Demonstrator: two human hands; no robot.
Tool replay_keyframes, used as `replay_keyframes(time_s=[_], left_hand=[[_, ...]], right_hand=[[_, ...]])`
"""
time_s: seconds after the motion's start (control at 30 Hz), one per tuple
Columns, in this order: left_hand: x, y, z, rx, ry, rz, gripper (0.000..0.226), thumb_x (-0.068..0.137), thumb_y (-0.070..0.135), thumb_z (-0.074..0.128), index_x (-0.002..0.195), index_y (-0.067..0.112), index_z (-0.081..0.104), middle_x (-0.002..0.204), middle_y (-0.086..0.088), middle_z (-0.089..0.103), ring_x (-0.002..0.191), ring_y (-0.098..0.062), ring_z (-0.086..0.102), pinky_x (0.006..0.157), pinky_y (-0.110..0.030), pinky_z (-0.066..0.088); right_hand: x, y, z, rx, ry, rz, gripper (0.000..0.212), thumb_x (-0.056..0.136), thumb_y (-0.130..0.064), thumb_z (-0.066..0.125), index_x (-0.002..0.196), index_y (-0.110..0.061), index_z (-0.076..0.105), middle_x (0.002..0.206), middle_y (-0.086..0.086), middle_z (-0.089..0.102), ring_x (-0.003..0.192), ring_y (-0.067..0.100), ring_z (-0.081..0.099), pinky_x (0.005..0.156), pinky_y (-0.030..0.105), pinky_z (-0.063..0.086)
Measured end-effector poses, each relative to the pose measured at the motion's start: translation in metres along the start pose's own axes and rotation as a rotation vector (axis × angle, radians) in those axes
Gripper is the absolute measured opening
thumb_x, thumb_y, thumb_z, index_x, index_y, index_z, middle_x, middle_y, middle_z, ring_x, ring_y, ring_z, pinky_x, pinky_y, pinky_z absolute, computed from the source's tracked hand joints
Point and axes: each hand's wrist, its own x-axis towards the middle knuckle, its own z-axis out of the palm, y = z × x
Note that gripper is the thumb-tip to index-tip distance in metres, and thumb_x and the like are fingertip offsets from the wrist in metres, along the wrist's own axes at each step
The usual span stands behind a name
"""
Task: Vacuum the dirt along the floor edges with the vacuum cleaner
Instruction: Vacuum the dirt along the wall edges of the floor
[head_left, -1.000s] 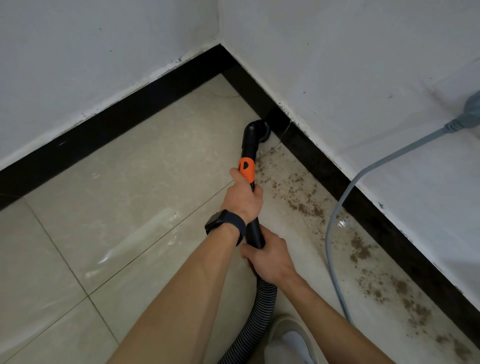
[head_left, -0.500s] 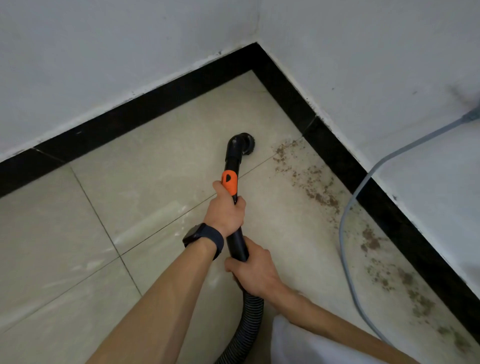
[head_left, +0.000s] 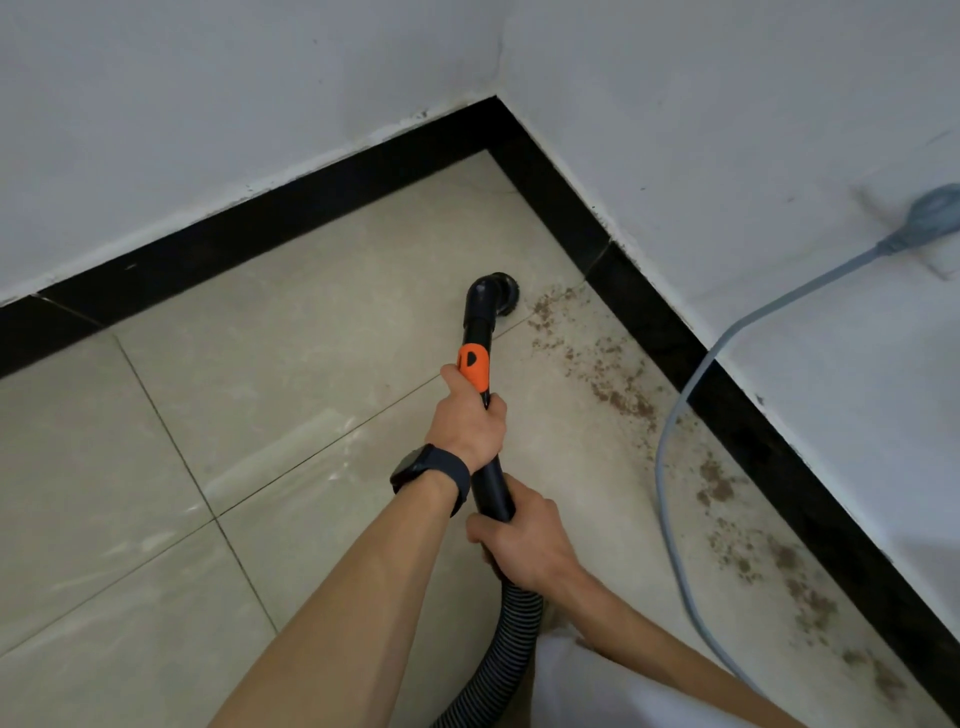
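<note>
A black vacuum wand with an orange collar (head_left: 474, 367) ends in a round brush nozzle (head_left: 503, 297) that rests on the beige tile floor, just left of the brown dirt (head_left: 615, 387) strewn along the right wall's black skirting. My left hand (head_left: 470, 423), with a dark watch on its wrist, grips the wand just below the orange collar. My right hand (head_left: 522, 548) grips the wand's lower end where the ribbed black hose (head_left: 498, 654) joins. More dirt (head_left: 769, 561) lies further back along the same edge.
A grey power cable (head_left: 670, 467) runs from a plug (head_left: 935, 210) on the right wall down across the dirty floor strip. Black skirting (head_left: 291, 208) lines both white walls and meets at the corner (head_left: 496, 111). White fabric (head_left: 587, 680) shows at the bottom.
The nozzle came away from the right skirting and now sits on the tile just left of the dirt's near end. The view shifted, the corner now lying further right and lower.
</note>
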Motion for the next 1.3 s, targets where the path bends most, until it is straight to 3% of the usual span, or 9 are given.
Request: replay_keyframes(time_s=[0.17, 0.4, 0.67, 1.3], left_hand=[[0.004, 0.004, 0.012, -0.034, 0.026, -0.003, 0.031, 0.099, 0.026, 0.049, 0.118, 0.019, 0.026, 0.086, -0.015, 0.066, 0.071, -0.034, 0.069, 0.069, -0.052, 0.060], [0.011, 0.012, 0.031, 0.009, 0.050, 0.044, 0.029, 0.099, 0.025, 0.050, 0.116, 0.020, 0.027, 0.083, -0.013, 0.065, 0.068, -0.033, 0.067, 0.065, -0.051, 0.059], [0.021, 0.026, 0.044, 0.092, 0.025, 0.075, 0.030, 0.100, 0.026, 0.048, 0.120, 0.016, 0.028, 0.083, -0.010, 0.062, 0.068, -0.029, 0.064, 0.062, -0.045, 0.057], [0.048, 0.054, 0.061, 0.128, -0.026, 0.103, 0.032, 0.100, 0.026, 0.050, 0.119, 0.017, 0.026, 0.083, -0.010, 0.061, 0.067, -0.030, 0.065, 0.064, -0.048, 0.059]], right_hand=[[0.007, 0.006, -0.010, 0.001, 0.012, 0.006, 0.030, 0.063, -0.037, 0.067, 0.084, -0.017, 0.059, 0.081, 0.019, 0.070, 0.061, 0.025, 0.064, 0.057, 0.050, 0.057], [0.015, 0.015, -0.023, 0.021, 0.029, 0.017, 0.022, 0.071, -0.027, 0.070, 0.086, -0.014, 0.060, 0.079, 0.017, 0.070, 0.061, 0.022, 0.062, 0.058, 0.047, 0.056], [0.021, 0.015, -0.034, 0.075, 0.065, 0.042, 0.031, 0.063, -0.034, 0.067, 0.087, -0.014, 0.062, 0.081, 0.018, 0.070, 0.062, 0.023, 0.062, 0.058, 0.049, 0.055], [0.043, 0.011, -0.058, 0.150, 0.111, 0.055, 0.030, 0.065, -0.030, 0.069, 0.087, -0.012, 0.062, 0.080, 0.018, 0.071, 0.060, 0.022, 0.062, 0.057, 0.045, 0.054]])
